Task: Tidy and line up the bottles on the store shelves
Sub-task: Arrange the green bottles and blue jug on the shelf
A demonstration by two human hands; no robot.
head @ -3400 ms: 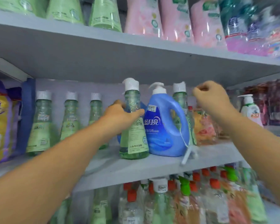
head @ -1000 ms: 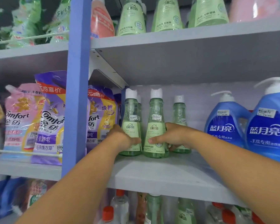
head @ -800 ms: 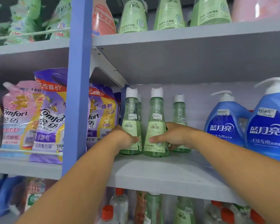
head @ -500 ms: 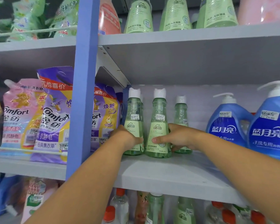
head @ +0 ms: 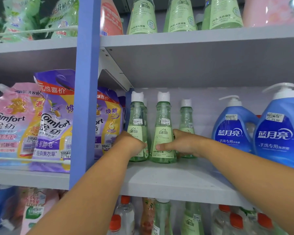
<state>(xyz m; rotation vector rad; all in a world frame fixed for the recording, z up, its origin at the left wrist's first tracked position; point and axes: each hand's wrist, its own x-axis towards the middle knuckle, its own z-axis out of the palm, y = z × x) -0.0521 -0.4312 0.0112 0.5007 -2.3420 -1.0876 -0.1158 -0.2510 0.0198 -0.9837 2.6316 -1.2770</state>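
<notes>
Two clear green bottles with white caps stand side by side at the left end of the grey middle shelf (head: 176, 177). My left hand (head: 131, 143) grips the lower body of the left green bottle (head: 137, 119). My right hand (head: 180, 144) grips the base of the second green bottle (head: 163, 122), thumb across its label. A third green bottle (head: 186, 116) stands farther back, partly hidden behind my right hand. Another green bottle stands just behind the left one, mostly hidden.
Two blue pump jugs (head: 234, 126) (head: 282, 131) stand to the right on the same shelf. A blue upright post (head: 85, 99) borders the left, with Comfort refill pouches (head: 54, 122) beyond it. Green bottles (head: 142, 16) line the shelf above, and orange-capped bottles (head: 126, 212) fill the one below.
3.4 s ago I was further right, by a blue jug. In the last second both hands have stayed on the two green bottles, which barely moved.
</notes>
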